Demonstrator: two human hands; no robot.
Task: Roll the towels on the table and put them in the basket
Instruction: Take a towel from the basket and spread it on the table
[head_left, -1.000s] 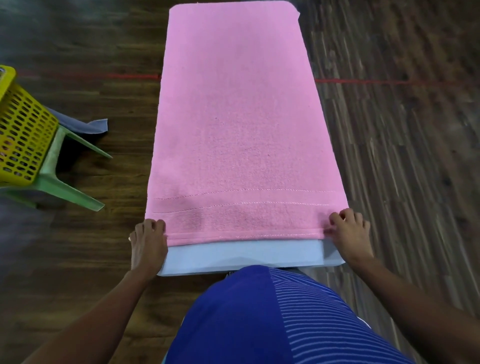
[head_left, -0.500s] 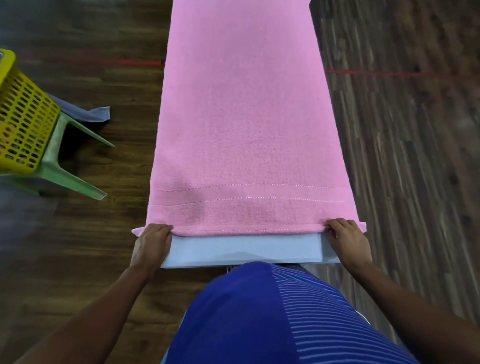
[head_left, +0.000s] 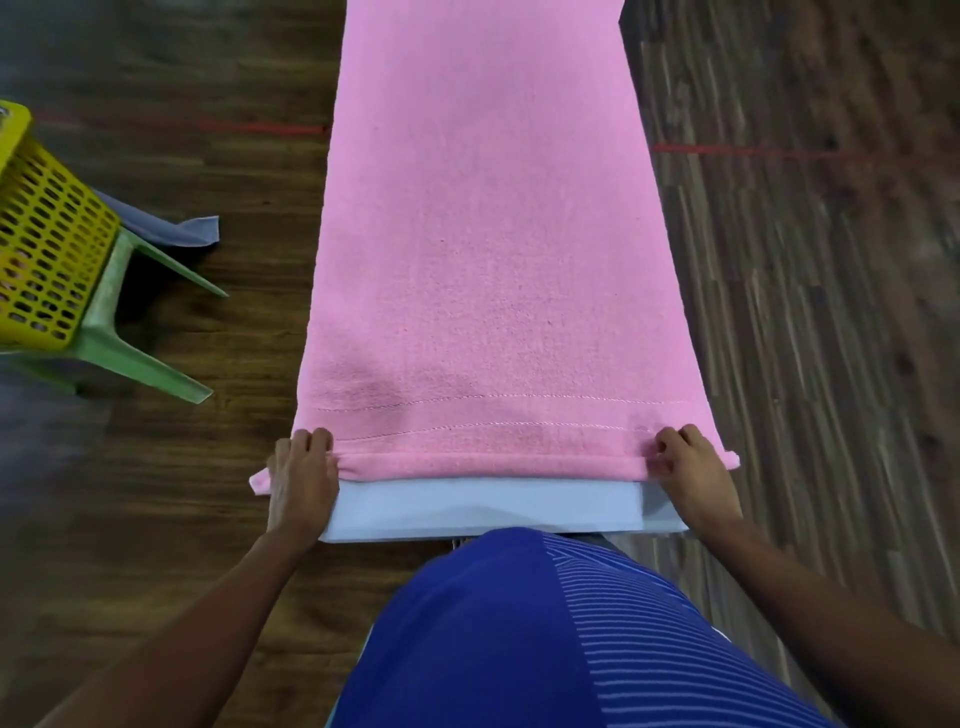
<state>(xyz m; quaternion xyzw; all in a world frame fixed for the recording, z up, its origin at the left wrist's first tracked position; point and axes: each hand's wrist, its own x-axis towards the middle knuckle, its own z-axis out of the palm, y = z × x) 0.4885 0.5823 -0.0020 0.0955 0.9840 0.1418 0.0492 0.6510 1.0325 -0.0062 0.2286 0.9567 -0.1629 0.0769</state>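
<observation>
Softly fuzzy pink towel (head_left: 483, 260), hem rolled

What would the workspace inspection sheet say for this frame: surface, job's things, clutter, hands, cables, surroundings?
Surface: table, its pale top showing only along the near edge.
Job's things: pink towel flat along the table, near end turned into a narrow roll; yellow basket on a green chair, left of the table.
Clutter: grey-blue cloth lying beyond the chair's legs.
Hands: left hand and right hand grip the roll's two ends.
Cables: nothing seen.
Surroundings: dark wooden floor with a red line across it.
</observation>
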